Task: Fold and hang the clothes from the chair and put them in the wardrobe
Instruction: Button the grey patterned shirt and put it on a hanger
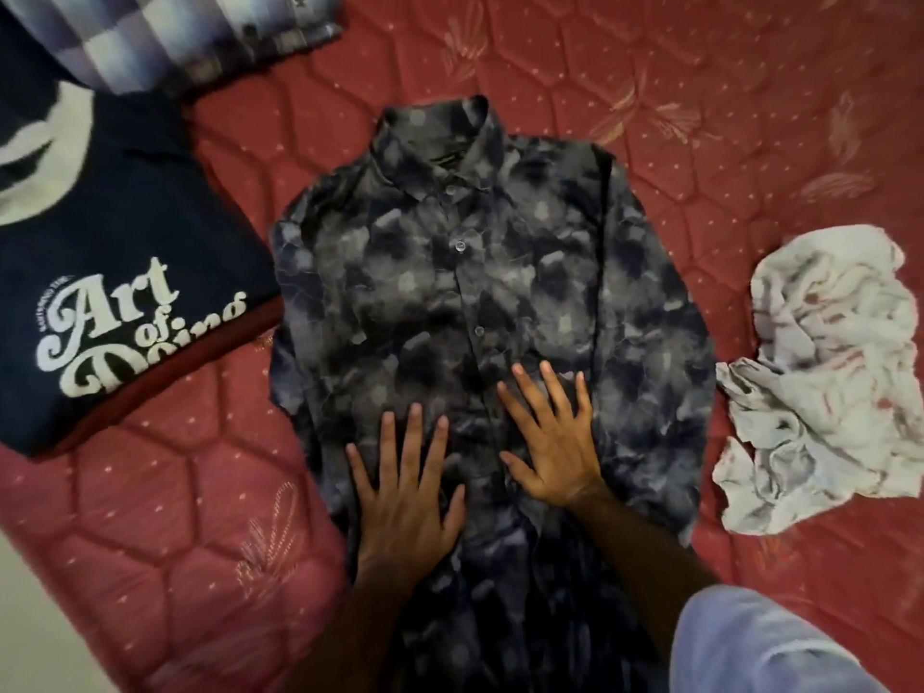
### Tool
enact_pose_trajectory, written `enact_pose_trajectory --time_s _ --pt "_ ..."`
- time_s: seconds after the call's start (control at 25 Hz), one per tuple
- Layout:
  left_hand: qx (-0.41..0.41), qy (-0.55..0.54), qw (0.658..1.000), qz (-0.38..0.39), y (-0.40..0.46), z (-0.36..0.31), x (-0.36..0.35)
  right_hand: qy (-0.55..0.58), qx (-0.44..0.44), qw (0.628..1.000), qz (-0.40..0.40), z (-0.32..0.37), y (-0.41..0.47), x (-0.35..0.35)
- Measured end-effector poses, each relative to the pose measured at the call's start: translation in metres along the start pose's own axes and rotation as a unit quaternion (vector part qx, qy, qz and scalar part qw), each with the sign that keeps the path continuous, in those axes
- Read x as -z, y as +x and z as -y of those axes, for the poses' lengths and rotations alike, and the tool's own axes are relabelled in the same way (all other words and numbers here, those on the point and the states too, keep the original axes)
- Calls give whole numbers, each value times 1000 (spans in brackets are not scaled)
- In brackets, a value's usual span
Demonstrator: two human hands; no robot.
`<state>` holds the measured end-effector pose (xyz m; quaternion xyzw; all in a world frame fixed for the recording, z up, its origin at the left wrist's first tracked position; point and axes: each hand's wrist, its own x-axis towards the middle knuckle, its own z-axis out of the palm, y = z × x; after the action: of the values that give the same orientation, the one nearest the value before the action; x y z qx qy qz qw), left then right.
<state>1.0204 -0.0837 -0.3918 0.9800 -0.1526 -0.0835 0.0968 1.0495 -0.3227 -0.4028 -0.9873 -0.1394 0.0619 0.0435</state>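
Head view is filled by a red quilted mattress [650,92]. At upper left, a checked garment [190,32] is seen, and below it a folded navy T-shirt [150,217] with white lettering is laid on something dark red. At the centre of the frame, a dark patterned button-up shirt [450,272] is spread flat, collar toward the top. The left hand [405,497] is pressed flat on its lower part, fingers [412,437] straight and spread, nothing gripped. Just beside it, the right hand [550,442] is likewise laid flat and splayed. At right, a crumpled white cloth [820,372] with red marks is seen on the mattress.
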Motion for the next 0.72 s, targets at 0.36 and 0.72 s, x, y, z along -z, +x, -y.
enact_pose_trajectory --time_s 0.36,0.72 --pt "-24 10 1000 4 2 3 -7 -51 -9 999 -3 8 -4 6" --pt "-87 49 985 141 -31 25 126 21 -149 986 69 139 -62 129"
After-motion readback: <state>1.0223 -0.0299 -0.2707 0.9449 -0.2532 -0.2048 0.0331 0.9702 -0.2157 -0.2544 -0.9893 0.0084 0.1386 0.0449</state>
